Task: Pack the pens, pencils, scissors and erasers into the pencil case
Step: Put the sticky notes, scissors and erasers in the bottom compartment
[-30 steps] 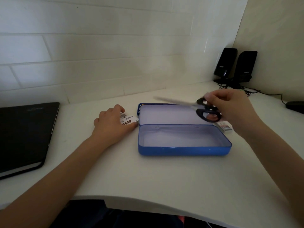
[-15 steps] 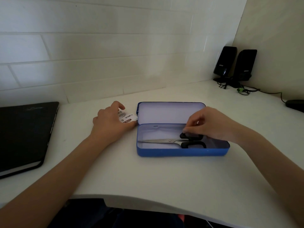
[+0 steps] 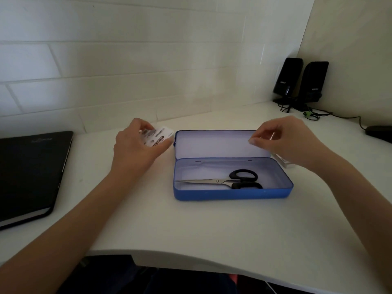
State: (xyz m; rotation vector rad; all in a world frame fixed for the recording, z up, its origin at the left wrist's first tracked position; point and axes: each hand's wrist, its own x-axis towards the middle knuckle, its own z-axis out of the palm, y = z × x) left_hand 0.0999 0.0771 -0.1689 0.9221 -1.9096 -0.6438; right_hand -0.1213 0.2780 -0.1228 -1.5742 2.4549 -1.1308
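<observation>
Gripping a white printed eraser point(image 3: 158, 137), the left hand point(image 3: 135, 145) hovers just left of the case point(image 3: 231, 193), fingers curled around the block. It is likely light, firm and slightly grippy, so a pinch across its short sides should hold. On the counter point(image 3: 191, 225), the open blue case looks like thin, stiff tin that may slide if nudged. Scissors point(image 3: 224, 181) lie flat inside, blades pointing left, black loops to the right; their handles are the safe hold. Over the lid, the right hand point(image 3: 284, 139) hangs loosely pinched and holds nothing. Another small packaged item point(image 3: 283, 160), partly hidden, lies just right of the case.
</observation>
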